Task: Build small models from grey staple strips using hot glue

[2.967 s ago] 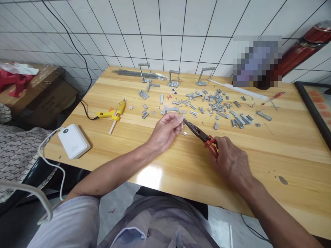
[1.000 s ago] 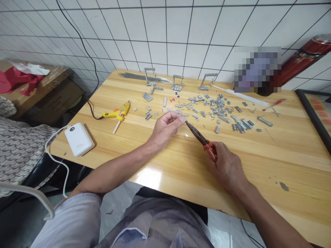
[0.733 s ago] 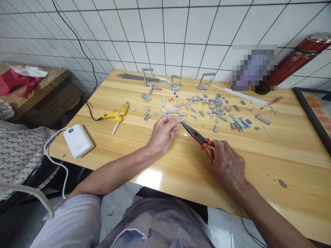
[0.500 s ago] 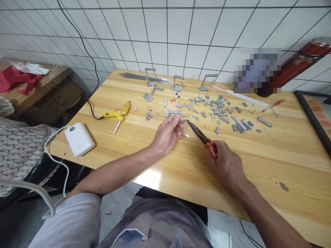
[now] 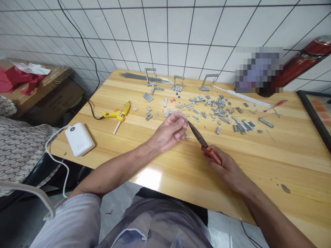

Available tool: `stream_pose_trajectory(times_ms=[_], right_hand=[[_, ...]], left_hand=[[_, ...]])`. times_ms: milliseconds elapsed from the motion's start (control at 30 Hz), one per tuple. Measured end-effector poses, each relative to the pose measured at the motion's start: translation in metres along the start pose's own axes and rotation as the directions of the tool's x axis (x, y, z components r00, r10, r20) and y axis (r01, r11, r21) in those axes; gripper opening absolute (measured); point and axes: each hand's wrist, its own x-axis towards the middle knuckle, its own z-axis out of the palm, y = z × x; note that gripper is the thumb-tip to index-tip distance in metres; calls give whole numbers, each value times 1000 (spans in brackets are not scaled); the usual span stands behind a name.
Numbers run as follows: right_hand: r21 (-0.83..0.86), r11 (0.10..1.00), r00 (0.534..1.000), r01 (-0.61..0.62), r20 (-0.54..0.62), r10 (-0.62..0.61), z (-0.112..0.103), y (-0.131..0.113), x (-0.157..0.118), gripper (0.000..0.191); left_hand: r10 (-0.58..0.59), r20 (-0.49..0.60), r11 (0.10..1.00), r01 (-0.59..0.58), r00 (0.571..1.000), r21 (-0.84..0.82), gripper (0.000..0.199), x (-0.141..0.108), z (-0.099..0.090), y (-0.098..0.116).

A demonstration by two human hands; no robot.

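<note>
My right hand (image 5: 226,168) is closed around the red handles of a pair of needle-nose pliers (image 5: 199,135). Their dark jaws point up and left, and the tips meet the fingertips of my left hand (image 5: 172,132). That hand is pinched shut, thumb against forefinger, on something too small and thin to make out. Just beneath its fingers a small shiny metal bit (image 5: 187,136) lies on the table. Beyond both hands are scattered grey staple strips (image 5: 221,106), some whole and some broken into short pieces.
Three small frames built from staples, one of them a middle frame (image 5: 178,83), stand along the wall beside a bundle of thin metal rods (image 5: 144,78). A yellow glue gun (image 5: 119,113) and a white power bank (image 5: 79,139) lie left. A red flask (image 5: 297,65) leans back right.
My right hand has rolled the pliers, so they now show edge-on. The left hand has turned and shifted slightly right, its thumb now lower over the forefinger.
</note>
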Motion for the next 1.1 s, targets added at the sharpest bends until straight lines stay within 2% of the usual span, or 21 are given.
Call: stream_pose_trajectory(times_ms=[67,133,200,267,333,367,467,567,667,733,800,933,1100], right_hand=[[-84,996,1000,9,-27,-11,3,0,0,18],[-253,967,990,8,-131,-43,8,0,-1,19],[-460,887,954,-40,-282,-103,14,0,-1,20],[-621,774,904,-123,-393,-171,19,1,0,22],[-699,692,876,-179,-433,-211,21,3,1,25],[-708,682,875,-181,-433,-216,21,4,2,26],[-626,773,906,-101,-379,-189,16,7,4,21],[-430,903,958,-5,-260,-118,7,6,4,20],[-233,972,987,25,-148,-61,0,3,4,18],[-125,992,995,16,-91,-28,-2,1,4,15],[-32,999,999,0,-39,-2,-2,1,3,14],[112,993,1000,-24,11,23,2,1,1,17],[229,971,997,-70,51,60,3,-3,-2,24]], left_hand=[[42,-41,999,-41,998,29,33,0,1,-2],[125,-105,991,-119,987,58,35,-1,4,-6],[206,-190,977,-192,960,88,32,-2,7,-10],[237,-280,971,-215,930,108,28,-2,9,-15],[221,-335,974,-194,916,114,26,-2,9,-18],[208,-340,977,-179,917,114,26,-2,9,-19],[175,-273,983,-151,946,108,22,-2,6,-17],[113,-160,993,-105,981,58,22,-3,4,-10],[6,-40,1000,-6,999,-17,20,-2,2,-1],[-40,38,997,42,998,-59,18,-1,1,2],[-52,68,995,57,996,-76,17,0,1,4],[-40,15,998,41,999,-57,22,0,2,5],[-26,52,999,27,998,-22,32,-2,4,8]])
